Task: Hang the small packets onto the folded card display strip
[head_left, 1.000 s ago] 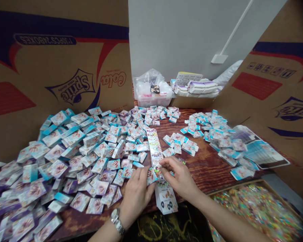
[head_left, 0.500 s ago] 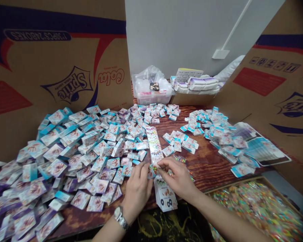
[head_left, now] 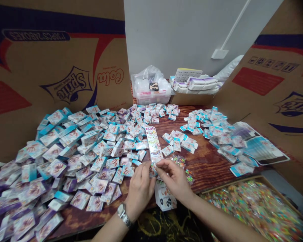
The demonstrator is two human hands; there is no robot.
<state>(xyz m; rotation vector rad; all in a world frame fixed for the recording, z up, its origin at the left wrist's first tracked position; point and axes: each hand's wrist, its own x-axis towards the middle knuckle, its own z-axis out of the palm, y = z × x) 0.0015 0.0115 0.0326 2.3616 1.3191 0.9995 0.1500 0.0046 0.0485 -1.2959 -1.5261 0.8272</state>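
Note:
A small white and blue printed box (head_left: 153,170) is held between my two hands, over a strip of printed sheets. My left hand (head_left: 142,183), with a watch on its wrist, is closed around the box body. The fingers of my right hand (head_left: 174,178) pinch the box's near-right end, partly hiding it. Beneath and beyond lies a stack of long printed leaflets (head_left: 154,144), with its lower part (head_left: 166,196) showing below my hands. Small clear packets of colourful pieces (head_left: 179,161) lie just behind my right hand.
A large heap of small boxes (head_left: 75,148) covers the left of the table. More boxes (head_left: 215,126) lie at the right, beside flat printed cards (head_left: 262,144). A carton of colourful packets (head_left: 257,211) stands at lower right. Large cardboard cartons (head_left: 58,57) flank the table; a plastic tub (head_left: 153,98) stands behind.
The colourful pieces seen at the box's end earlier are now out of sight. My right fingers have shifted slightly left and closed over that end.

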